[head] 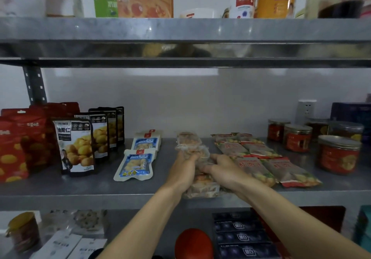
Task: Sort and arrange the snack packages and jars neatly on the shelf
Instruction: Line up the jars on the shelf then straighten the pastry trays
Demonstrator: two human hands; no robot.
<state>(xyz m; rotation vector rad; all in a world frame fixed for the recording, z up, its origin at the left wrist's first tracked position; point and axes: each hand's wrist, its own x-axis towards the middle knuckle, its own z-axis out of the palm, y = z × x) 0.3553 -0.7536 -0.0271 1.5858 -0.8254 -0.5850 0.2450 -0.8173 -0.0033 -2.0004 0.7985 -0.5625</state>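
Note:
On the middle metal shelf (50,188), a row of clear-wrapped pastry packages (189,141) runs from back to front at the centre. My left hand (183,170) grips one of these packages from the left. My right hand (222,167) holds the same pile from the right, fingers curled on the wrapper. Another clear package (202,190) lies under my wrists at the shelf's front edge. Red-trimmed flat packets (259,158) lie in two rows just right of my hands. Two blue-and-white pouches (138,163) lie to the left.
Black chestnut pouches (78,146) and red bags (18,144) stand at the left. Red-labelled jars (338,154) stand at the right, a wall socket (306,109) behind them. The upper shelf (180,29) carries boxes and bottles. Below sit dark boxes (239,236) and a red ball (193,242).

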